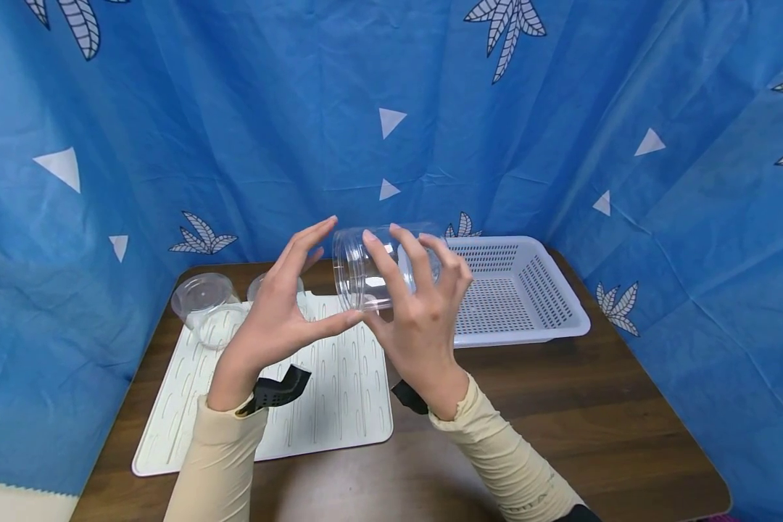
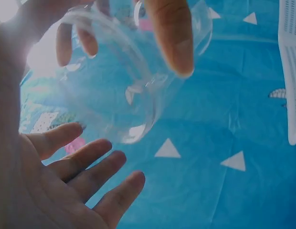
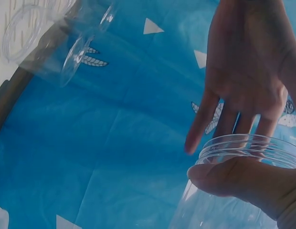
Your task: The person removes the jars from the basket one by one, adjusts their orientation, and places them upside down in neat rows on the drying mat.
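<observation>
A clear plastic jar (image 1: 381, 272) lies sideways in the air above the back of the mat, its ridged mouth facing left. My right hand (image 1: 424, 312) grips it, fingers spread over the wall and thumb underneath. At the mouth end is my left hand (image 1: 277, 301), its fingers extended and apart from the jar. The left thumb reaches to the lower rim; whether it touches cannot be told. In the right wrist view, the jar's threaded neck (image 3: 248, 143) shows at lower right, with a thumb across it. The jar (image 2: 138, 100) looks blurred in the left wrist view.
A white ribbed mat (image 1: 326, 406) covers the table's left side. On it stand a clear jar (image 1: 204, 293) and another clear jar (image 1: 261, 283), partly hidden by my left hand. A white perforated basket (image 1: 548, 290) sits at back right. A blue curtain (image 1: 287, 109) surrounds the wooden table (image 1: 561, 413).
</observation>
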Tool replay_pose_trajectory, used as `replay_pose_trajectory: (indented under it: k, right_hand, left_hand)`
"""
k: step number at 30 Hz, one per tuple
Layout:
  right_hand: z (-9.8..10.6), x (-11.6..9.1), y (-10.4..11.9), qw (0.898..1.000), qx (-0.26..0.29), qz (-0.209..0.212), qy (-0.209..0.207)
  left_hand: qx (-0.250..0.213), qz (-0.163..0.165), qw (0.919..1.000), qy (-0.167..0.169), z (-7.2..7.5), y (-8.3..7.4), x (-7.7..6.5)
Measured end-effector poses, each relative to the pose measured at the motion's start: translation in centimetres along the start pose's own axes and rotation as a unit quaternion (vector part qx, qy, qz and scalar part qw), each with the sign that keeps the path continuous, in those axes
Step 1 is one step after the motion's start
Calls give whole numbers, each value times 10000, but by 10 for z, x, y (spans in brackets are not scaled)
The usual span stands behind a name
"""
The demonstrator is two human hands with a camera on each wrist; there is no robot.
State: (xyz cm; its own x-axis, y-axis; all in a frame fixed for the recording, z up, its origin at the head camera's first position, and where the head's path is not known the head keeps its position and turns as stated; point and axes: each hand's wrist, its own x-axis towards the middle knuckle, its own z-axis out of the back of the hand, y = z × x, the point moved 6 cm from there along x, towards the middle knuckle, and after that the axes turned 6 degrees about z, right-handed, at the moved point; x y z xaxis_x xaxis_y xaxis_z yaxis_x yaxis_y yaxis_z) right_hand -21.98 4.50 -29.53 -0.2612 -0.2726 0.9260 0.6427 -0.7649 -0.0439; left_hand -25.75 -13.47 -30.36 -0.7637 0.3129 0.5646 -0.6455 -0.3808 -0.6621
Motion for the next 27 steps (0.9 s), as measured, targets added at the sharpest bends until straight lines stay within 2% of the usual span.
replay_pose_trajectory:
  k: [4,12,27]
  right_hand:
    - [-1,-1,4,9999,-120,16,40]
    - [2,-2,8,9997,-204,112,-69]
    - [6,-7,3,9991,104,360,191]
  left_hand:
    - [-92,-64,9999,75,-6,-1,1]
    - [-373,-118,9992,-52,-7,1,-1]
    - [-417,-133,9990,-13,-6,1,-5]
